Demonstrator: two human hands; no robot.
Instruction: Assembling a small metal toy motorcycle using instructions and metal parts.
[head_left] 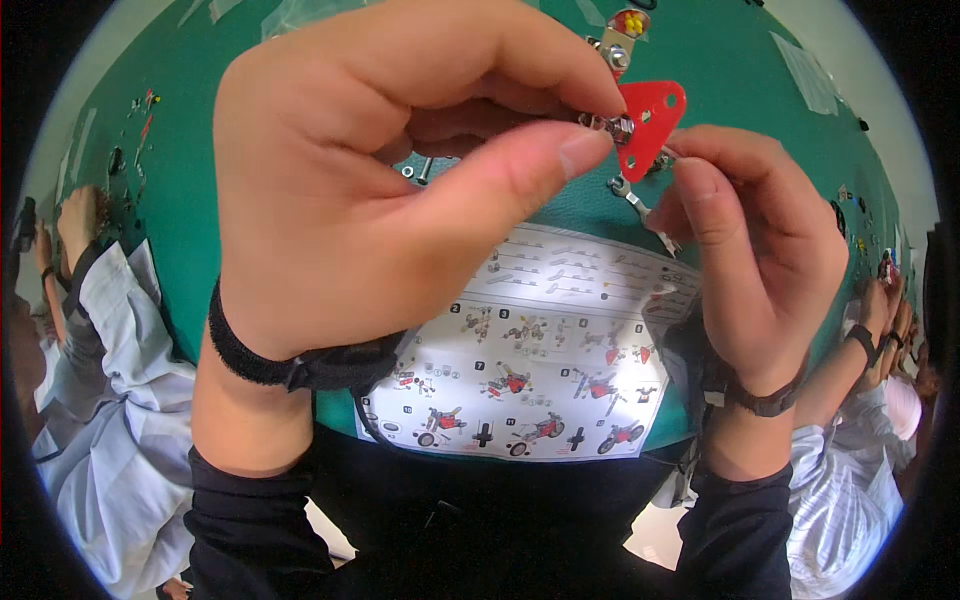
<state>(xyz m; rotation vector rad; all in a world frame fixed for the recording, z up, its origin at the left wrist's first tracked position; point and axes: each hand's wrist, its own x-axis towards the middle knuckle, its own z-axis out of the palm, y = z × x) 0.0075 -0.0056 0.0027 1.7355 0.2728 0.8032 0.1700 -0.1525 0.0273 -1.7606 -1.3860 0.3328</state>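
My left hand [400, 170] is closed in a pinch on a small silver nut and bolt [618, 128] at the face of a red triangular plate [655, 118] with holes near its corners. The plate is held up above the table. My right hand [755, 230] is closed at the plate's other side, its thumb and forefinger around a thin metal piece mostly hidden by the fingers; its kind does not show. A small silver spanner [625, 190] shows below the plate, beside my right fingers.
A printed instruction sheet [530, 390] with pictures of model vehicles lies on the green table [300, 20] under my hands. Loose bolts [425, 172] are behind my left hand. A small container of yellow and red bits [630, 24] stands at the back. Other people sit on both sides.
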